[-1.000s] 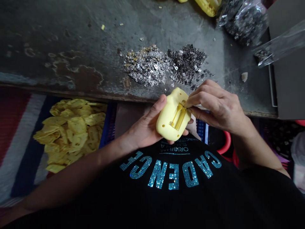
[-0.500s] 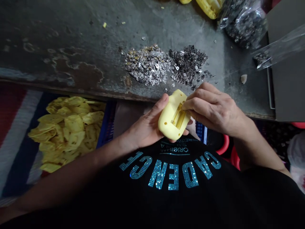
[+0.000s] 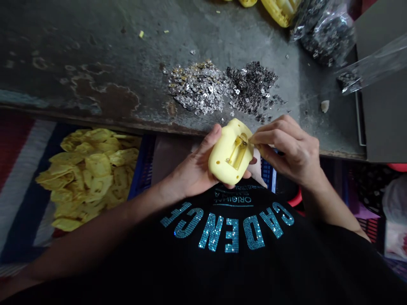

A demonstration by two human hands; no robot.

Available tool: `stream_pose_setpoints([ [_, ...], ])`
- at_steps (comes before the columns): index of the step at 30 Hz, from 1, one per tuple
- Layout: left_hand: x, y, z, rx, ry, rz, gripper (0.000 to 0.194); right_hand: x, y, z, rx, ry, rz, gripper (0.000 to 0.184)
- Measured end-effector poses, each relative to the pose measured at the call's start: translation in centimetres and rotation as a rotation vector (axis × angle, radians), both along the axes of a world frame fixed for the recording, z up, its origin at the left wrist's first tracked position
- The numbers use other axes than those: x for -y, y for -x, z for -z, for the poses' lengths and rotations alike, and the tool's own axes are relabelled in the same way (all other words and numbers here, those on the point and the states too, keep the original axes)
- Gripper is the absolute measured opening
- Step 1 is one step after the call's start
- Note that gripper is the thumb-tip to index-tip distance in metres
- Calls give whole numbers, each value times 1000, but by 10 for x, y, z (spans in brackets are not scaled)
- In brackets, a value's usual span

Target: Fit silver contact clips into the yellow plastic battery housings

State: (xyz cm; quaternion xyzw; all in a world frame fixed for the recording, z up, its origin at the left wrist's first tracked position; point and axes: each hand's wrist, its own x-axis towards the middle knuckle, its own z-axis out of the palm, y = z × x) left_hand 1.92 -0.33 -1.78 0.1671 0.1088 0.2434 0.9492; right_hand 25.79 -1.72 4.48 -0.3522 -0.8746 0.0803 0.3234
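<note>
My left hand [image 3: 199, 169] is wrapped round a yellow plastic housing [image 3: 219, 150], its thumb along the left side and fingertips showing at the right edge. The housing faces up, with an open battery compartment [image 3: 238, 157] and small round holes near its edges. Metal contacts show at both ends of that compartment. My right hand [image 3: 288, 146] is closed in a pinch at the compartment's upper right end; whatever lies between the fingertips is too small to make out. Just beyond the hands are a pile of silvery metal contact plates [image 3: 199, 89] and a darker pile of small metal parts [image 3: 252, 87].
The worn metal bench [image 3: 104, 51] has its front edge just beyond my hands. Yellow plastic parts [image 3: 92, 178] lie heaped at lower left, beside a blue crate [image 3: 140, 169]. Plastic bags of metal parts [image 3: 330, 36] and a grey box [image 3: 383, 93] stand at right.
My right fingers have drawn back to the right from inside the compartment to its upper edge, uncovering the metal at that end. The housing has shifted slightly left in my left hand.
</note>
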Motion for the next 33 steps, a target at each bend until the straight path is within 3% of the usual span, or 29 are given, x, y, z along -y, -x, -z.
stream_pose_setpoints([
  [8, 3, 2, 5, -23, -23, -17, 61, 12, 7, 13, -2, -105, 21, 19],
  [13, 13, -3, -5, -152, -129, -162, 61, 8, 3, 7, -174, 146, 104, 17],
  [16, 20, -6, -10, -347, -210, -325, 64, 0, 0, 4, -184, 355, 85, 40],
  [19, 24, -6, -11, -473, -322, -425, 69, -8, 0, 4, -153, 449, 54, 52],
  [23, 26, -3, -9, -487, -490, -445, 69, -11, 5, 9, -189, 471, 61, 53],
  [28, 29, 7, -9, -501, -569, -417, 66, -3, 10, 24, -367, 484, 118, 49],
  [33, 31, 17, -12, -605, -623, -355, 59, 7, 15, 44, -479, 358, 205, 49],
])
